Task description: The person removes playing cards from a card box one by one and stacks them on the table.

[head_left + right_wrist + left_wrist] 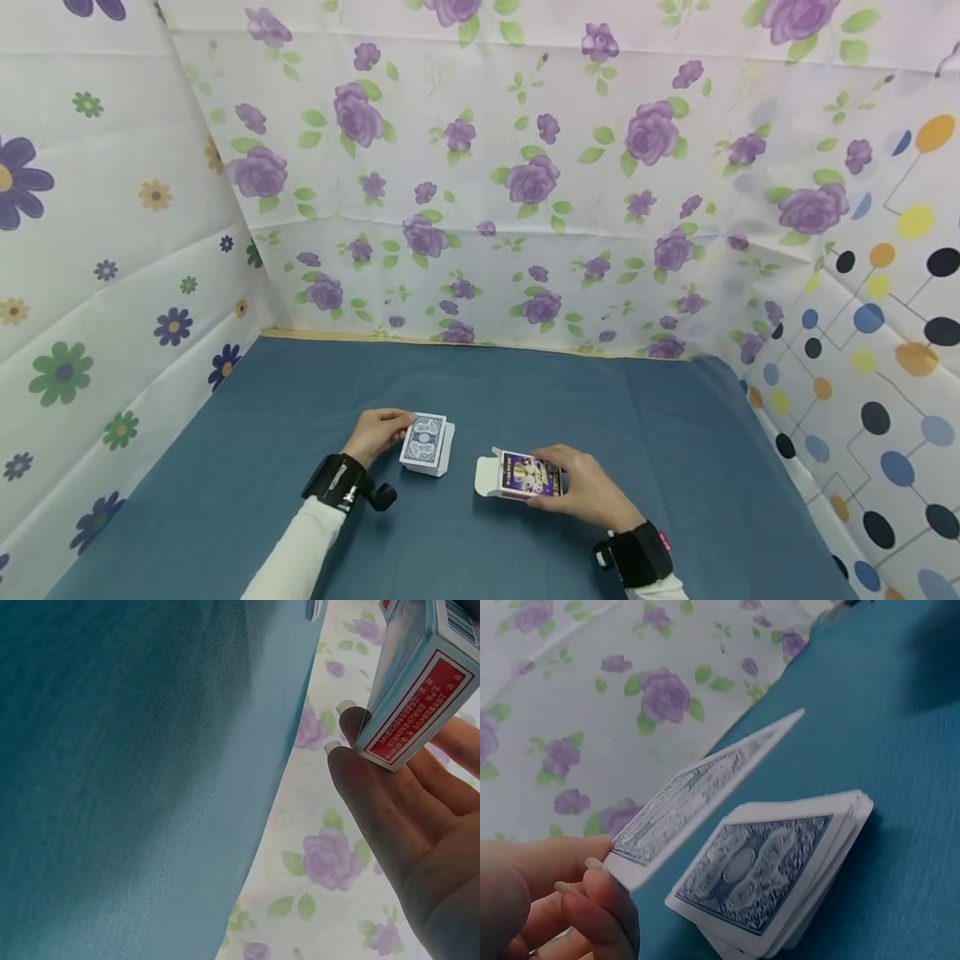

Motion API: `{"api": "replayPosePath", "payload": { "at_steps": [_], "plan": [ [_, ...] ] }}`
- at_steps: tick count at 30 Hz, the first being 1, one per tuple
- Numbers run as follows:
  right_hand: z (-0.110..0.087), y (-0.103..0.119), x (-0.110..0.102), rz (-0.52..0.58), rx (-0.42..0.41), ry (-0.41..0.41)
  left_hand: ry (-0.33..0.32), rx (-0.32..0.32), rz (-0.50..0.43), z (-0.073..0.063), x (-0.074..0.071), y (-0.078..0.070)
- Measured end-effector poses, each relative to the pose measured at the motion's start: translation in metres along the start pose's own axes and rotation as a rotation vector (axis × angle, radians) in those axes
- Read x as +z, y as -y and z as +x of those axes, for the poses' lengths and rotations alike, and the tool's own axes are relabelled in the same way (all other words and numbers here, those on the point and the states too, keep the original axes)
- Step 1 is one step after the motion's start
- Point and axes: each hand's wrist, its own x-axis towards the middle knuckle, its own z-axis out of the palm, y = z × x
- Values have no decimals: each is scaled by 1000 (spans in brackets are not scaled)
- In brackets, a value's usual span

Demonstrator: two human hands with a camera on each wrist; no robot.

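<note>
My left hand pinches one playing card by its corner, thumb against fingertips. The card is tilted up over the deck of playing cards, its blue patterned back showing. That deck lies on the cloth as a slightly uneven stack, backs up. To the right, my right hand holds a card box between thumb and fingers. The box has a purple and yellow picture on its upper face, and its white flap stands open toward the deck. A red printed end panel shows in the right wrist view.
A blue cloth covers the table. Flowered white sheets rise behind it and on the left, and a dotted sheet hangs on the right. Black wrist straps with small cameras sit on both wrists.
</note>
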Motion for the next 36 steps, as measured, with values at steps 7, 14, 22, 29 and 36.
{"api": "replayPosePath", "payload": {
  "at_steps": [7,14,22,29,36],
  "plan": [
    [0,0,1,5,10,4,-25,-13,-4,13,4,10],
    [-1,2,0,7,17,2,-67,29,33,16,12,13],
    [-2,1,-1,-2,14,-4,-177,174,244,12,21,13],
    [-2,1,-2,10,19,6,-213,260,376,8,21,11],
    [-3,0,-1,21,29,13,-221,250,397,5,24,14]
  ]
}}
